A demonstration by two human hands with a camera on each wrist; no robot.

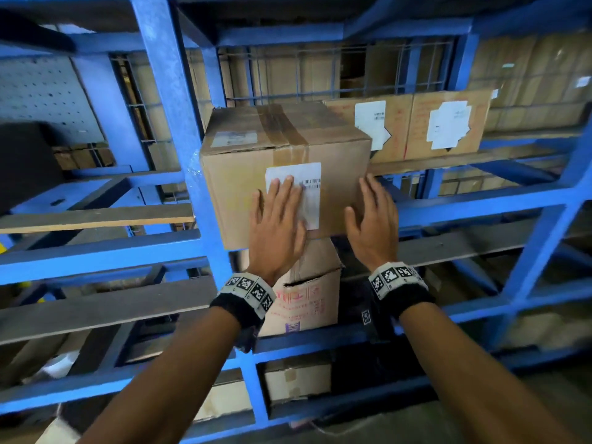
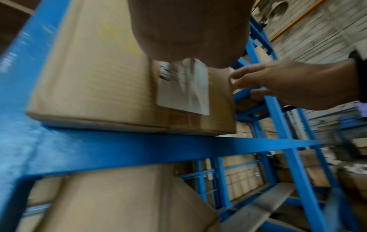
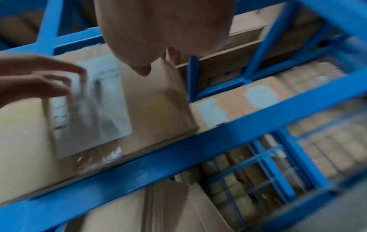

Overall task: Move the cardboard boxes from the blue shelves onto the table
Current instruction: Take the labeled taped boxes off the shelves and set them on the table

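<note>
A taped brown cardboard box (image 1: 243, 174) with a white label (image 1: 307, 177) sits at the front of a blue shelf (image 1: 480, 203), against the upright post. My left hand (image 1: 275, 219) is flat and open in front of the box's front face, fingers over the label. My right hand (image 1: 373, 219) is open at the box's lower right corner, fingers straight. The left wrist view shows the same box (image 2: 95, 87) resting on the blue beam (image 2: 158, 147). In the blurred right wrist view the box (image 3: 158, 109) lies under my palm.
Two more labelled boxes (image 1: 426, 126) stand further back on the same shelf, to the right. A printed box (image 1: 307, 293) sits on the shelf below, another box (image 1: 298, 379) lower still. A blue upright post (image 1: 179, 129) stands just left of the box. Wire mesh backs the shelves.
</note>
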